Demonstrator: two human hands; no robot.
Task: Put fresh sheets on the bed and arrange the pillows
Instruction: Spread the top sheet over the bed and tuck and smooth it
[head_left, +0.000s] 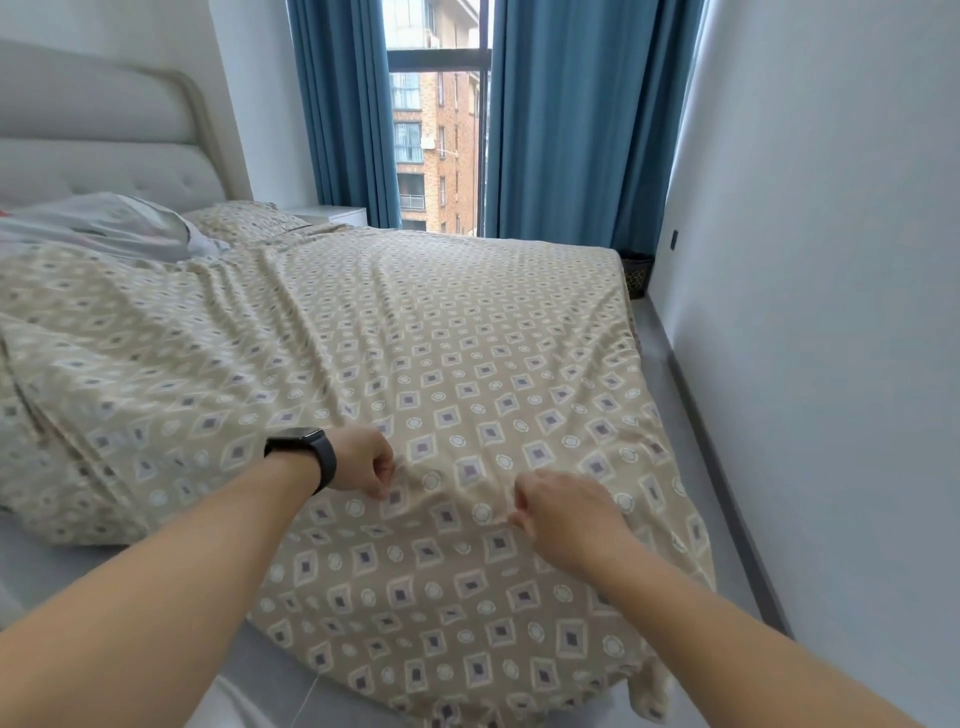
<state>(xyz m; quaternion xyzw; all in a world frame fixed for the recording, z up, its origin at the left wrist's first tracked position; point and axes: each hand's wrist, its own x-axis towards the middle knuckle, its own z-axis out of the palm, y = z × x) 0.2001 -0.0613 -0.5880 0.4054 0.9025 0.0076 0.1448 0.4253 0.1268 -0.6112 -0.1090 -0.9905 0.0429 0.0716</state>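
Legible text: none. Watch (311, 453) face dark, no digits shown. Sheet (415, 364) printed w/ diamonds and circles only, no lettering.

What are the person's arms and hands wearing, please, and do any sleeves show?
Both forearms are bare, with no sleeves in view. The left wrist carries a black smartwatch with a dark rectangular face and a wide black band. The left hand and the right hand wear no gloves; no rings are visible.

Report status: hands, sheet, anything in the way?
Left hand and right hand both pinching the patterned sheet near the foot. Sheet spread but wrinkled, bunched at left. Pale bundle of bedding lying at the headboard end.
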